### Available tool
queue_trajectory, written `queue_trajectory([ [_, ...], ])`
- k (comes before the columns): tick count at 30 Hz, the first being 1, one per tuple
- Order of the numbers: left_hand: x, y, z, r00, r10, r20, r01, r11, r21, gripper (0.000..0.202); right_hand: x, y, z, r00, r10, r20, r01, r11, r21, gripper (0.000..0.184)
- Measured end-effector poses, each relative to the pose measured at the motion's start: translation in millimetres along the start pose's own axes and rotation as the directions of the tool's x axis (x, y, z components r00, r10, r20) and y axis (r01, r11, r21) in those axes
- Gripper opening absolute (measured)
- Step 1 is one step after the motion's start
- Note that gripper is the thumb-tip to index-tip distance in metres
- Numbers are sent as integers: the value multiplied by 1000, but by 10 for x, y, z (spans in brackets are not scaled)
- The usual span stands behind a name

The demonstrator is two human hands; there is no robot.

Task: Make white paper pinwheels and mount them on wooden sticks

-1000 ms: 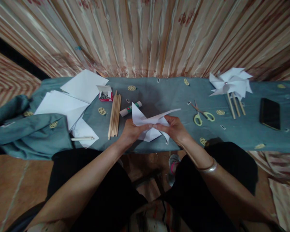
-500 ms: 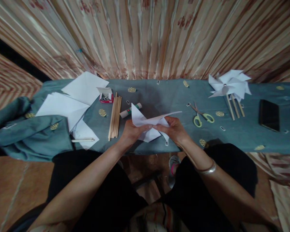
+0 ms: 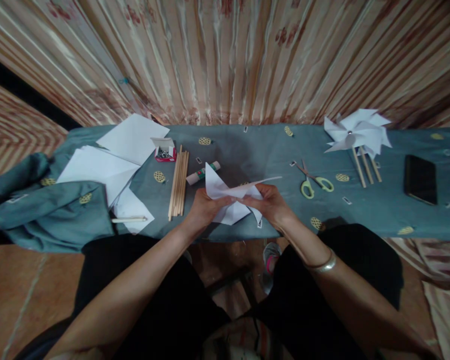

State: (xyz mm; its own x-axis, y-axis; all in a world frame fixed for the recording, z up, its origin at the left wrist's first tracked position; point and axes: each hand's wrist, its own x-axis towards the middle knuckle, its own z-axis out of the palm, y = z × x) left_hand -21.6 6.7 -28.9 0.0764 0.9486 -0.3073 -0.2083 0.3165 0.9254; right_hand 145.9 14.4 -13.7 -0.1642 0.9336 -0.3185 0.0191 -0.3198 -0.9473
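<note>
A white paper pinwheel with its points folded inward is held above the near edge of the table. My left hand pinches it from the left, the thumb pressing near its centre. From the other side my right hand grips it, its thumb meeting the left one at the middle. The fingers underneath are hidden by the paper. Just behind my left hand lies a glue stick, and beside that a bundle of wooden sticks. Scissors with green handles rest to the right of my right hand.
White paper sheets and a pen lie at the left. A small open box of pins stands behind the sticks. Finished pinwheels on sticks and a black phone are at the right of the cloth-covered table.
Both thumbs stay pressed at the paper's centre, with barely any shift of the hands. The whole view has moved very slightly.
</note>
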Motion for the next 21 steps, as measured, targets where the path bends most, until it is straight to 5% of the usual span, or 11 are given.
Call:
queue_trajectory([
  [21, -36, 41, -21, 1000, -30, 2, 30, 999, -41, 44, -20, -19, -27, 993, 31, 116, -27, 999, -33, 33],
])
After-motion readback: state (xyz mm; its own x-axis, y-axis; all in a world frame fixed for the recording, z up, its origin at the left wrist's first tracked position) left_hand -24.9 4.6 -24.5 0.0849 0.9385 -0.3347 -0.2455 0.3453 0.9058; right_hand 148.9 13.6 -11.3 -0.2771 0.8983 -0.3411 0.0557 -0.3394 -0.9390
